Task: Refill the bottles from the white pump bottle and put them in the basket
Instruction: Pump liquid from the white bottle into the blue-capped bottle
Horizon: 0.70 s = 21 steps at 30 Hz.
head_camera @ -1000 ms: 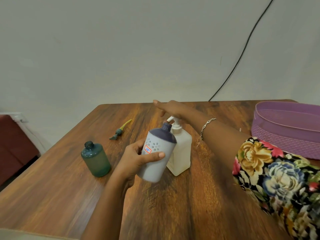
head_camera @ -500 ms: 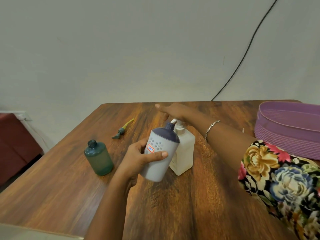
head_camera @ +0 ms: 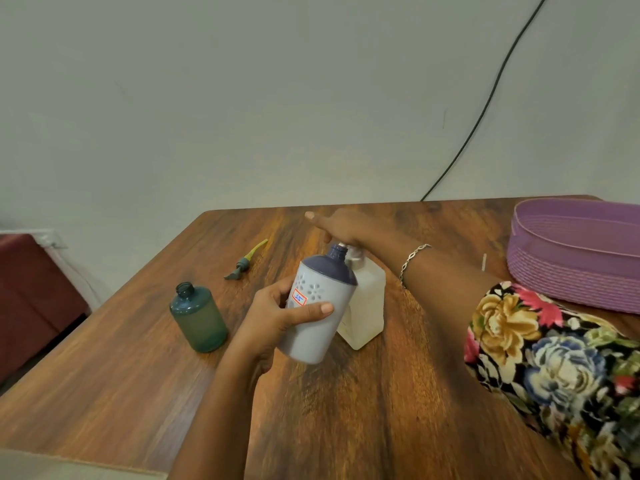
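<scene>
While in L hand (head_camera: pixel 273 315), grey btl (head_camera: pixel 313 337) aslant, neck toward pump btl (head_camera: pixel 367 299).

three bottles stand on or over one table (head_camera: pixel 346 410): one teal bottle (head_camera: pixel 199 317) at nine o'clock, one grey bottle with a purple top (head_camera: pixel 313 341) at centre, and one white pump bottle (head_camera: pixel 367 299) just behind it. one loose pump head (head_camera: pixel 244 261) at eleven o'clock. one purple basket (head_camera: pixel 571 261) at three o'clock. two grips: left grip (head_camera: pixel 270 317), right grip (head_camera: pixel 339 226). one bracelet (head_camera: pixel 412 258). one black cable (head_camera: pixel 485 105) on the wall.
</scene>
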### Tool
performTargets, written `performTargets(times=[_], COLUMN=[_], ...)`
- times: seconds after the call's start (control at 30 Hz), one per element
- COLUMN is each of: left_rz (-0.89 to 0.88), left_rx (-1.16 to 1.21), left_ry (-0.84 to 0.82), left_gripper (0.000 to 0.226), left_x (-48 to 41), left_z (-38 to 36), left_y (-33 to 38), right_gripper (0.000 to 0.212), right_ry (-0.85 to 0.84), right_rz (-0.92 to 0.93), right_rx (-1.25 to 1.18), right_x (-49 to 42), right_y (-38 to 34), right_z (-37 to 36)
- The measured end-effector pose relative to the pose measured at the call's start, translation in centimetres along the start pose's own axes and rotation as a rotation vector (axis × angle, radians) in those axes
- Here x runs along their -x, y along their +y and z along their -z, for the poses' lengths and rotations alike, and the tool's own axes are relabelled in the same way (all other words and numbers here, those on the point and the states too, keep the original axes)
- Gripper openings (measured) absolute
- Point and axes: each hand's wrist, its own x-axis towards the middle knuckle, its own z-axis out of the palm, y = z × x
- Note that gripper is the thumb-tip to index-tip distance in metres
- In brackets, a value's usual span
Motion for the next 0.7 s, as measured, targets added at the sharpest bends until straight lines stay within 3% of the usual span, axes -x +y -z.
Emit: performTargets(times=[0.2, 0.33, 0.53, 0.7], left_rz=[0.018, 0.019, 0.034, 0.026], left_rx=[-0.009, -0.018, 0.016, 0.012], left_ry=[-0.011, -0.012, 0.006, 0.005], left_gripper=[0.053, 0.068, 0.069, 0.069], left_x=[0.1, 0.2, -0.4, -0.5], left_z=[0.1, 0.2, 0.0, 0.2], left_y=[0.1, -0.3, -0.5, -0.1], right_gripper=[0.077, 0.076, 0.074, 0.079], right_ry=[-0.028, -0.065, -0.062, -0.074], right_rz=[-0.015, -0.046, -0.052, -0.046], right_rx=[-0.197, -0.198, -0.059, -0.166], right_x=[0.5, 0.9, 0.4, 0.3], right_y=[-0.2, -0.3, -0.1, 0.0], right_z=[1.6, 1.2, 0.6, 1.3])
